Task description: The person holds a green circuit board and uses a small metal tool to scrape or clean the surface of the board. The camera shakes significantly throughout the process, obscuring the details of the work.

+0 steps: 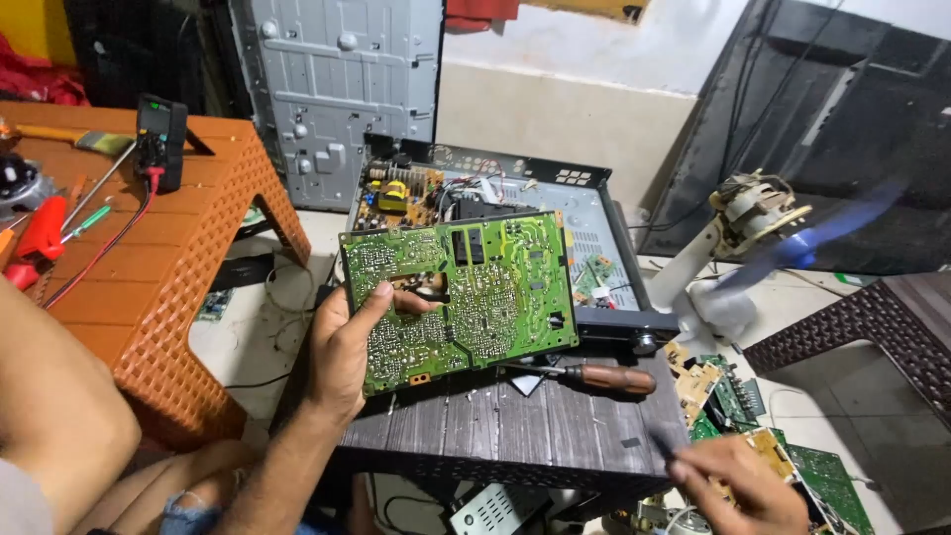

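The left hand point(347, 347) grips a green circuit board point(461, 297) by its left edge, thumb point(381, 295) pressed across the solder side and fingers curled behind it. The board stands tilted up toward the camera, clear of the dark stool point(515, 421) below, and stretches away to the right of the hand, so most of it hangs unsupported beyond the grasp.

The right hand point(738, 485) is low at the right, blurred, well apart from the board; its fingers look loosely spread, and whether it holds anything cannot be told.

A screwdriver point(594, 376) with a brown handle lies on the stool just under the board's lower right corner. Behind the board sits an open black chassis point(594, 208) with a yellowish board inside. Smaller boards point(733, 396) lie scattered on the floor to the right, near a white fan point(753, 238) with blurred blue blades. On the left, an orange table point(178, 267) carries a multimeter point(161, 142) with red lead and some tools. A grey metal panel point(337, 89) leans against the wall.
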